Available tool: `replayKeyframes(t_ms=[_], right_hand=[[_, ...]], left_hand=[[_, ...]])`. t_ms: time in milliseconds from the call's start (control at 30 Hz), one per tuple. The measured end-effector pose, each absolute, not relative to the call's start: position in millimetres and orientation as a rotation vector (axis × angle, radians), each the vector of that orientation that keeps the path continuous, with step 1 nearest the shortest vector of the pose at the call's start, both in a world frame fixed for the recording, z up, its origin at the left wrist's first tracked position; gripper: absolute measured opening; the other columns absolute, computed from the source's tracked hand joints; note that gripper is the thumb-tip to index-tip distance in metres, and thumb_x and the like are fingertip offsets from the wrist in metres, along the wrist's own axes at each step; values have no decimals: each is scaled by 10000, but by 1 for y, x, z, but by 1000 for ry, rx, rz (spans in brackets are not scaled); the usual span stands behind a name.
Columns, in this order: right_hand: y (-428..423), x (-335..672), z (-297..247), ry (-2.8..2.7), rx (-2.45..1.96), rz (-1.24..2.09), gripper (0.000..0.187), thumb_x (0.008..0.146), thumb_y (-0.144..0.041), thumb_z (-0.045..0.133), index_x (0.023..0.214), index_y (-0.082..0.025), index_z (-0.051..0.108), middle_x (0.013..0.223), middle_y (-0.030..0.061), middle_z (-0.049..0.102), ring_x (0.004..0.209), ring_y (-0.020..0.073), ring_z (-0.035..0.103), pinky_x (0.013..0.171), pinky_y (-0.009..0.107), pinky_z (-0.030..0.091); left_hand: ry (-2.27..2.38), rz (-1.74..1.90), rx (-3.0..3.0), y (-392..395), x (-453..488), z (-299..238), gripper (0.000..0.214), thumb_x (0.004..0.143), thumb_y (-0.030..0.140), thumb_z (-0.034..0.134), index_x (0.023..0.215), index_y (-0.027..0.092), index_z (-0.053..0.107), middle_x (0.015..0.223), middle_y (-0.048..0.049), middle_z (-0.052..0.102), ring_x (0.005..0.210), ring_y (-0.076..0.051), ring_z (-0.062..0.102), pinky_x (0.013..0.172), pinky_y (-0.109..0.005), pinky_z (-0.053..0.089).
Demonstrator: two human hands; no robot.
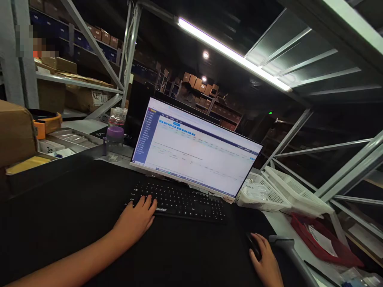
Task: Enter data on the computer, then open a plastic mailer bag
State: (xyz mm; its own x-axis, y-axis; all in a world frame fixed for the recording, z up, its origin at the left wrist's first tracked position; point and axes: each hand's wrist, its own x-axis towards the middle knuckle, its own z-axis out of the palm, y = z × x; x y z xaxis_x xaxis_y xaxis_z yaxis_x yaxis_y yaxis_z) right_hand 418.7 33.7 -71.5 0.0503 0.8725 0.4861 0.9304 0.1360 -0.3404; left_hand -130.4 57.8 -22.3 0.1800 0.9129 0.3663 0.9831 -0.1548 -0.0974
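My left hand [138,217] lies flat on the left end of a black keyboard [182,201], fingers spread over the keys. My right hand [265,259] rests curled over a black mouse [253,244] at the lower right. Both sit on a black desk mat [74,211]. Behind the keyboard a monitor [194,149] stands lit, showing a white software window with blue buttons.
White perforated baskets [284,191] stand right of the monitor, a red tray [326,243] beyond them. A handheld scanner [287,247] lies beside the mouse. A purple-capped bottle [115,133] and trays of small parts [68,139] sit at left. Steel shelving with cardboard boxes surrounds the desk.
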Motion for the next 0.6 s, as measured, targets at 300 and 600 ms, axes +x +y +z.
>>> replayKeyframes(t_ms=[300,600], right_hand=[[38,411,-67,-1749,-1741,-76,465,935,-496,536,1317,-283,694,1439,91,589,1309,295,628,1071,422,557],[38,402,-60,-1662,-1834,-98,491,920,-432,513,1334,-238,691,1430,127,588,1277,301,653,1072,440,556]], left_hand=[[-1798,-309,-2152,60,-131,-26,498,954,176,419,1399,194,641,1453,-209,655,1322,-376,626,1018,-605,560],[-1749,-404,-2132,74,-138,-49,530,966,166,322,1369,178,666,1438,-220,662,1312,-399,627,989,-635,558]])
